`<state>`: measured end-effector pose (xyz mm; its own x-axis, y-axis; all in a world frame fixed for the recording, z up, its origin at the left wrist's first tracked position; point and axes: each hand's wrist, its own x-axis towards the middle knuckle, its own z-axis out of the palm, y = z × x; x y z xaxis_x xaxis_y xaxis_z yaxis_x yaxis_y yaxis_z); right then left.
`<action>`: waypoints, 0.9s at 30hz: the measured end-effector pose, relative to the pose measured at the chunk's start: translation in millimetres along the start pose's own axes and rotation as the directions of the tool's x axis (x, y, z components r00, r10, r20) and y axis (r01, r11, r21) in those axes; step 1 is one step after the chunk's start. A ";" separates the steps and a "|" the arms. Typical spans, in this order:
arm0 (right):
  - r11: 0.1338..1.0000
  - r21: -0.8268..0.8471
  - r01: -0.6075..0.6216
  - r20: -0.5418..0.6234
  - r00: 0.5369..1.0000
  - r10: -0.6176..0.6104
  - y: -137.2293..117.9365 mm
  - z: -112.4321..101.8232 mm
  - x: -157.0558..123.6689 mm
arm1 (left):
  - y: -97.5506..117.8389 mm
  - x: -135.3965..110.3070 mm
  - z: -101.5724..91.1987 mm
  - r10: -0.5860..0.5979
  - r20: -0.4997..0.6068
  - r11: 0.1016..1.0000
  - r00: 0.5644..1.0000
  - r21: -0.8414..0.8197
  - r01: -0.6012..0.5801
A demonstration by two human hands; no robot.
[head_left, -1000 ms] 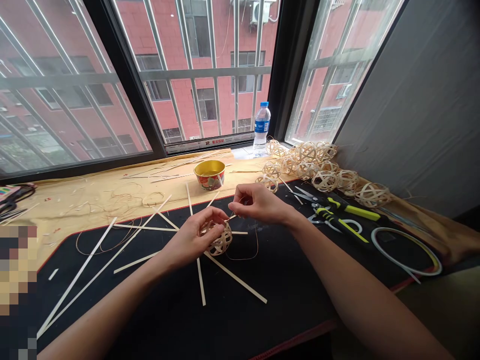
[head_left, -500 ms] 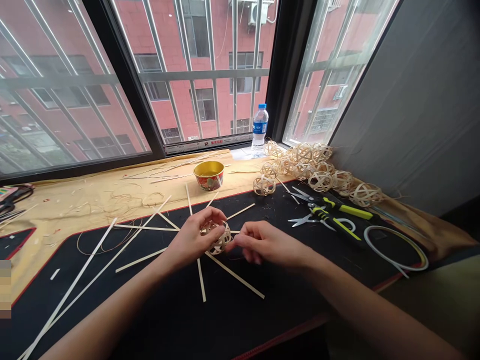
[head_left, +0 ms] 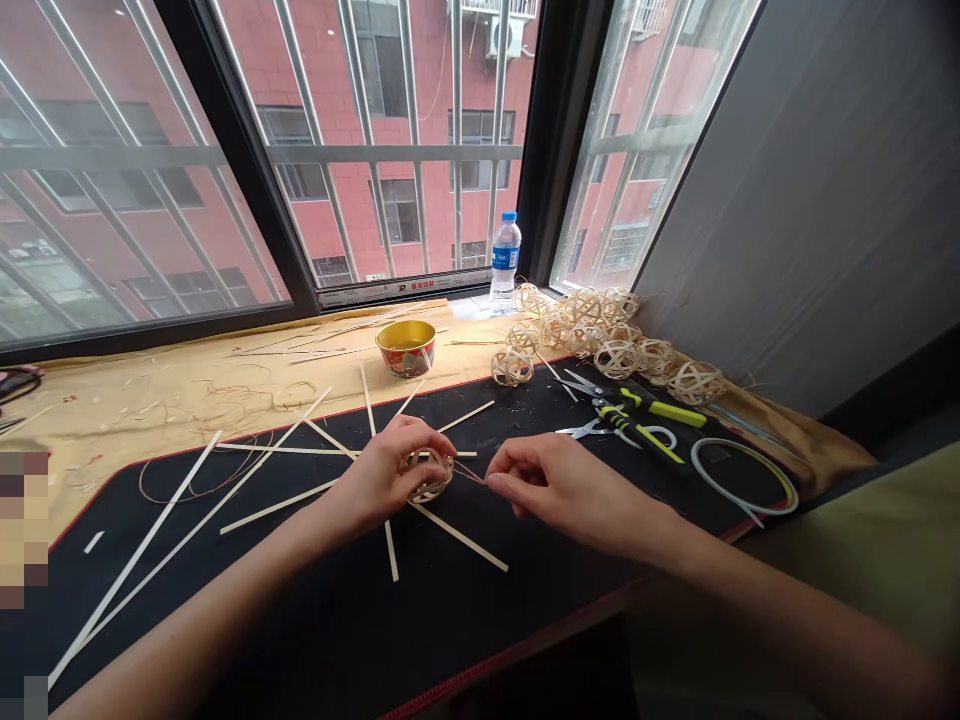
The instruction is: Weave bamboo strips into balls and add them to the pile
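- two hands work over a black mat [head_left: 300,620].
- left hand [head_left: 382,475] curls around a small woven bamboo ball [head_left: 433,482], holding it snug, just above the mat, in the middle of a star of long flat strips [head_left: 457,537].
- right hand [head_left: 562,490] is just to the right, finger and thumb pinched narrow on a thin strip [head_left: 469,472] that points sideways from the ball, toward that hand.
- more woven balls [head_left: 600,335] lie in a heap farther off, near scissors [head_left: 581,430].
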<state>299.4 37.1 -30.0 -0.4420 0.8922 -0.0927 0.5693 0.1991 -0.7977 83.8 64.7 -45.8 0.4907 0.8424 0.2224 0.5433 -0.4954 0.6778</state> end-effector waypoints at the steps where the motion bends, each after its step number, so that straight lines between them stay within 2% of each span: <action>1: 0.994 -0.111 0.022 -0.013 1.000 -0.024 -3.2 -4.0 -2.2 | 0.0 -0.6 0.6 0.022 0.010 1.000 1.000 0.001 -0.022; 4: 0.959 -0.279 0.056 0.009 0.998 -0.056 -13.7 -11.3 -6.0 | 1.8 -1.8 0.4 0.039 0.053 0.999 0.998 0.008 -0.039; 11: 0.973 -0.216 0.081 0.022 0.997 -0.078 -26.0 -11.7 -7.7 | 6.2 0.4 -7.3 -0.030 0.086 0.999 0.996 -0.017 0.031; 16: 0.991 -0.107 0.081 -0.013 0.996 -0.083 -22.9 -11.3 -4.3 | 9.3 -0.9 -5.8 0.025 0.093 0.999 0.995 0.039 -0.029; 20: 0.994 -0.035 0.106 -0.027 0.994 -0.107 -20.0 -7.7 -3.8 | 14.8 -3.0 -4.0 0.036 0.150 0.996 0.988 0.081 -0.048; 22: 0.994 -0.029 0.103 -0.002 0.995 -0.103 -18.0 -5.7 -6.1 | 16.3 -3.5 -4.2 0.027 0.173 0.995 0.985 0.086 -0.043; 27: 0.988 -0.116 0.100 0.036 0.995 -0.096 -9.4 -2.8 -11.5 | 15.0 -3.4 -5.4 0.013 0.125 0.992 0.992 0.126 -0.029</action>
<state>301.1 26.1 -19.8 -0.5195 0.8537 -0.0369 0.5986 0.3328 -0.7286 86.6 55.6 -32.6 0.5793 0.8026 0.1421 0.6104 -0.5427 0.5769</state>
